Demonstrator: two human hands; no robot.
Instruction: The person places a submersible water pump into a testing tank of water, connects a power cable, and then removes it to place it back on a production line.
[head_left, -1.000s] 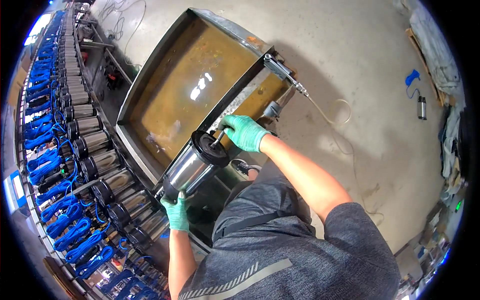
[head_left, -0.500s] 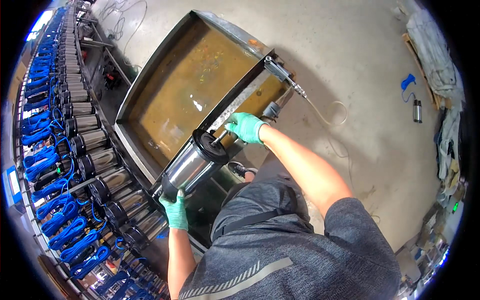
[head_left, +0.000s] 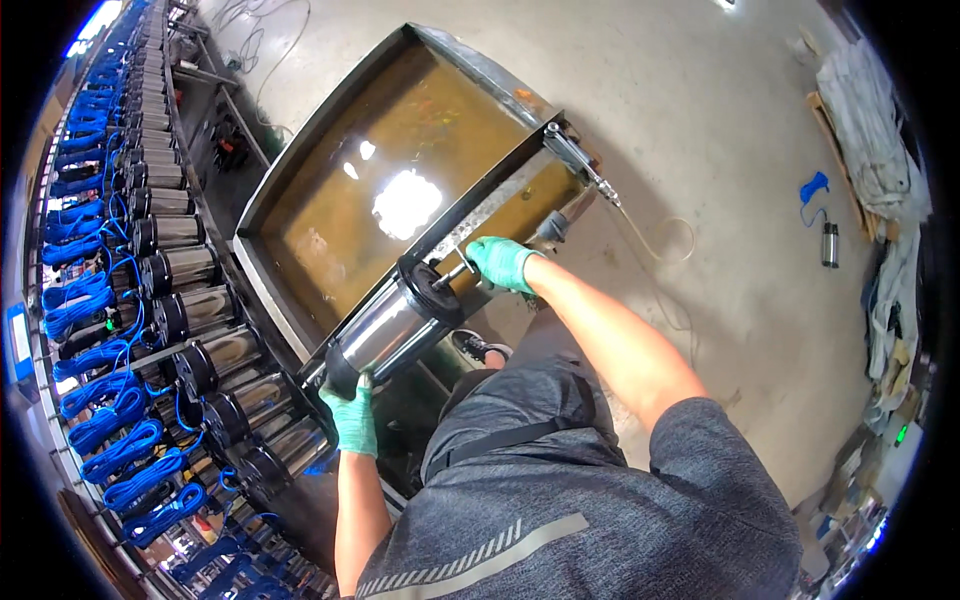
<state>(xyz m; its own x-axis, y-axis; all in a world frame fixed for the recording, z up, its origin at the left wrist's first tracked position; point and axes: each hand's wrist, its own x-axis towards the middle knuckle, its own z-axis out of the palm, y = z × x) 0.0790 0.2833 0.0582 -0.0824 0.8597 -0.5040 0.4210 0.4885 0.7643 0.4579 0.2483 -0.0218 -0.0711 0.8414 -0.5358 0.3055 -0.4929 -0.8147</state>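
Note:
A shiny metal cylinder (head_left: 389, 326) with black end caps lies slantwise along the near edge of a water tank (head_left: 262, 290). My left hand (head_left: 353, 418), in a green knit glove, is wrapped around its lower left end, thumb against the black cap. From the upper right black cap (head_left: 432, 287) sticks out a thin metal rod (head_left: 456, 273). My gloved right hand (head_left: 500, 264) is closed around that rod's outer end. What lies inside its fingers is hidden.
Left of me runs a long rack with rows of similar metal cylinders (head_left: 196, 315) and coiled blue cables (head_left: 125, 450). An air gun (head_left: 572, 150) with a hose rests on the tank's right corner. A small cylinder (head_left: 830, 245) with a blue cable stands on the floor at right.
The rod and the upper right cap have shifted slightly, and more of the rod shows. Both hands keep their hold. A bright reflection in the tank water has grown.

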